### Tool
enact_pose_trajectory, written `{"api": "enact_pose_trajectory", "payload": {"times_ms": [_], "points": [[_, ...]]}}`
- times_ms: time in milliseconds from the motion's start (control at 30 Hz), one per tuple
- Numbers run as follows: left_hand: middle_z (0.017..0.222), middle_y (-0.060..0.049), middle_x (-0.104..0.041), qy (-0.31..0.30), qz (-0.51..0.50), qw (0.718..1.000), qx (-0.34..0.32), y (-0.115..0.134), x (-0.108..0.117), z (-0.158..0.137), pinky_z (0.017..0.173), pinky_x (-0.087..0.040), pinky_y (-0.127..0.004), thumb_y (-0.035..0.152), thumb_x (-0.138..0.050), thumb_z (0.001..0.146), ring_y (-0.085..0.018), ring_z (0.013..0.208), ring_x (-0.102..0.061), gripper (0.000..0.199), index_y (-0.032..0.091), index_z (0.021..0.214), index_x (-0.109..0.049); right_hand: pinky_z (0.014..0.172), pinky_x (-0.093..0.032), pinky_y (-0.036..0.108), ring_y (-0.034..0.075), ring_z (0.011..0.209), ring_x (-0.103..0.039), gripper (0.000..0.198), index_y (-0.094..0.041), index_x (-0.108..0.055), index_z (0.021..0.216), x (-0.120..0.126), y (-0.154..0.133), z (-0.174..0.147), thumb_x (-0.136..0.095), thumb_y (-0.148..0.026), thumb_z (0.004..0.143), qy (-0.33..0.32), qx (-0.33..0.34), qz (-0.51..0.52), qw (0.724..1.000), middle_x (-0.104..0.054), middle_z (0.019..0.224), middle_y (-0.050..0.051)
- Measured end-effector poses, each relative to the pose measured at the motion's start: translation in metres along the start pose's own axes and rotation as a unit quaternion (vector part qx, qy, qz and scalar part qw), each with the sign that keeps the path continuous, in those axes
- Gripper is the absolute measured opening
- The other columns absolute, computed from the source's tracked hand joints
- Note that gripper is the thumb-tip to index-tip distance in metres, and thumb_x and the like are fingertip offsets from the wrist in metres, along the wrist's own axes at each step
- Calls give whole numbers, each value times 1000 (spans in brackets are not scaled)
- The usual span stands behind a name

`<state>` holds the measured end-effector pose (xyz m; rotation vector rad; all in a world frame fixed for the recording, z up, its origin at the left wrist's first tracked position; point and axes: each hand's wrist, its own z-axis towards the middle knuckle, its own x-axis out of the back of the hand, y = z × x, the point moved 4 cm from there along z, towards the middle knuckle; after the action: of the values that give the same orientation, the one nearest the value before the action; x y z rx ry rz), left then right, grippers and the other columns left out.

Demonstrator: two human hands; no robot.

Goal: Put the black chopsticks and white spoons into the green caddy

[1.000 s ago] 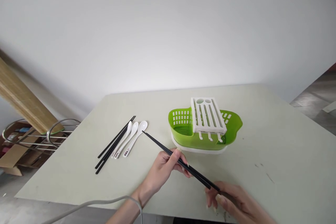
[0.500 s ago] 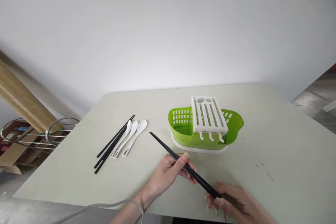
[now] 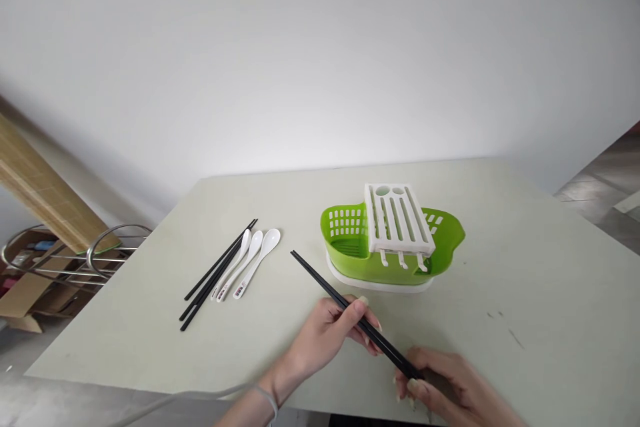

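A pair of black chopsticks (image 3: 320, 280) slants across the front of the table, held in both hands. My left hand (image 3: 333, 330) is closed around their middle, thumb on top. At their thick ends, my right hand (image 3: 445, 383) pinches them between thumb and fingers. Beyond the hands stands a green plastic basket (image 3: 350, 267) on a white base, bridged by a white slotted rack (image 3: 400, 217) with two round holes and three small hooks. Left of it lie three white spoons (image 3: 257, 263), beside several more black chopsticks (image 3: 215, 280) resting on the table.
The pale table (image 3: 525, 247) meets a white wall (image 3: 330, 60) at its back edge. On the floor at left are a metal rack (image 3: 55, 273), a cardboard box (image 3: 23, 307) and a leaning brown panel (image 3: 50, 187). A cable (image 3: 200, 397) hangs near my left wrist.
My left hand and the chopsticks' thin tips have shifted slightly to the right. My right hand stays at the thick ends. The basket, spoons and other chopsticks have not moved.
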<state>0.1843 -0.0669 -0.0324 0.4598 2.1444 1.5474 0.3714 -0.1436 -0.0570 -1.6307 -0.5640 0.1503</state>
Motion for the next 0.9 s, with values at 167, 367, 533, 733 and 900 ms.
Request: {"api": "enact_pose_trajectory", "payload": {"times_ms": [167,367,533,733,900], "points": [[57,-1,-56,-15,101,995,0,10,5,-4,54,-45,-23,73,-41,99,-11,49,-53,71,11,92,-75,65,-47,23,17,69,-63,53,-21,-67,74,-3,8,-2,-49,-62,102,38,-41,-8,998,-67,73,3],[55,5,-44,64,85,993,-47,43,36,-13,52,-39,-24,68,-42,102,-11,49,-43,61,13,102,-69,64,-47,23,17,69,-64,53,-21,-65,73,-3,14,-2,-49,-63,102,46,-30,14,998,-68,71,4],[61,4,-50,120,110,984,-70,62,55,-26,58,-38,-27,56,-47,105,-10,52,-44,46,14,104,-67,63,-47,24,17,69,-63,53,-22,-66,75,-3,19,-2,-48,-64,102,49,-37,-3,998,-69,72,4],[63,3,-53,140,118,979,-91,69,70,-39,61,-42,-28,54,-49,105,-11,54,-47,42,15,103,-66,65,-48,25,17,69,-62,47,-23,-67,81,-4,15,-3,-50,-61,103,55,-31,29,998,-68,75,4],[64,3,-48,239,26,956,-171,88,106,-52,51,-37,-22,53,-61,100,-9,54,-45,36,17,99,-66,69,-50,27,17,72,-63,41,-24,-67,89,-2,6,-3,-49,-58,104,96,-10,72,993,-68,77,3]]}}
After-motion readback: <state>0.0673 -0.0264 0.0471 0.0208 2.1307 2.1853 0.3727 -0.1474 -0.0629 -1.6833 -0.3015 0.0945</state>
